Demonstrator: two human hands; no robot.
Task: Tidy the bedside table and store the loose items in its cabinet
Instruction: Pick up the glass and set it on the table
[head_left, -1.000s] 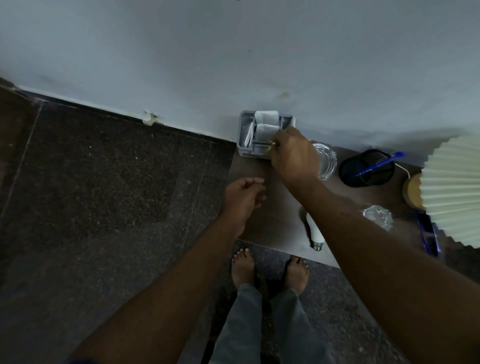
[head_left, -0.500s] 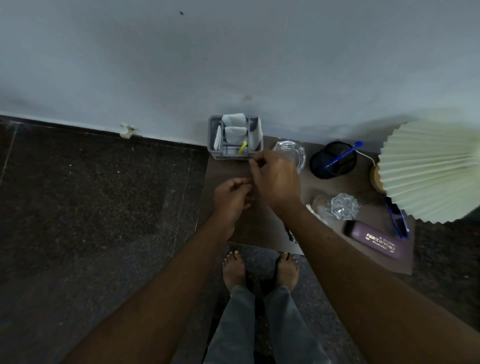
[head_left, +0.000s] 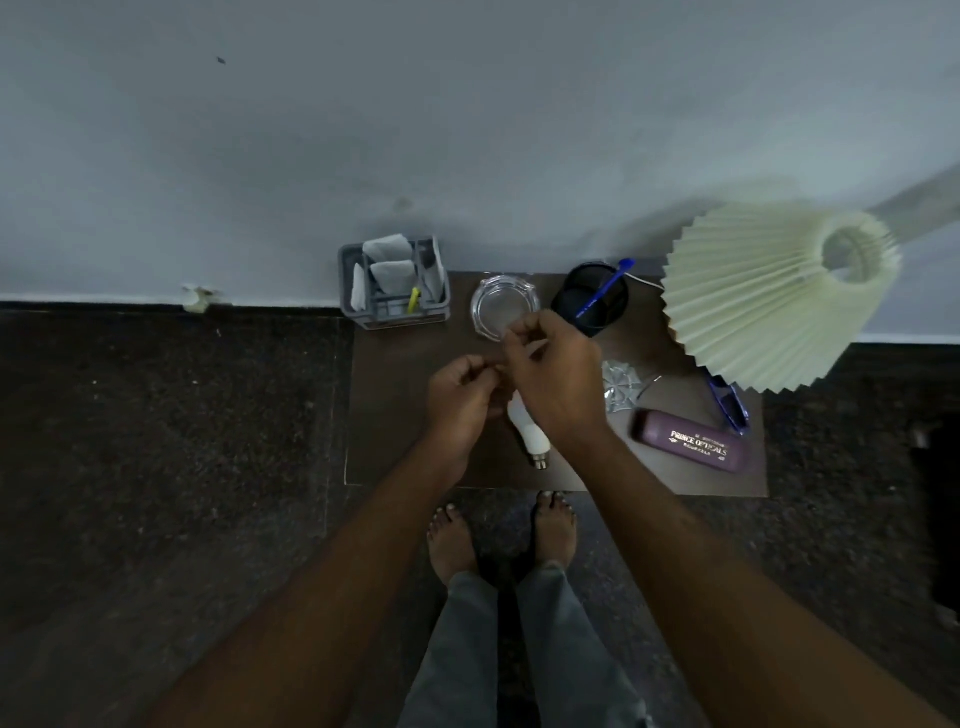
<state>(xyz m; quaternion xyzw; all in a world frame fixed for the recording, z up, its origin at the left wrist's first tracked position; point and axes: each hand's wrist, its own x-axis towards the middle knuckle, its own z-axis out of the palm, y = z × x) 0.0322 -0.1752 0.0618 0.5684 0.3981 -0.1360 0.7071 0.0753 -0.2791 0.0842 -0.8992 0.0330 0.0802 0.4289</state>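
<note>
Partly hidden, the white bulb (head_left: 531, 434) lies beneath both hands (head_left: 511, 384).

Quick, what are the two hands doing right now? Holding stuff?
Left hand: fingers curled closed; anything held is too small to see.
Right hand: fingertips pinched together; what they hold cannot be told.

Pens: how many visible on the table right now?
2. A blue pen stands tilted in the black pen cup by the wall; a yellow pen sits in the grey organiser at the back left corner. The hands could hide more.
</note>
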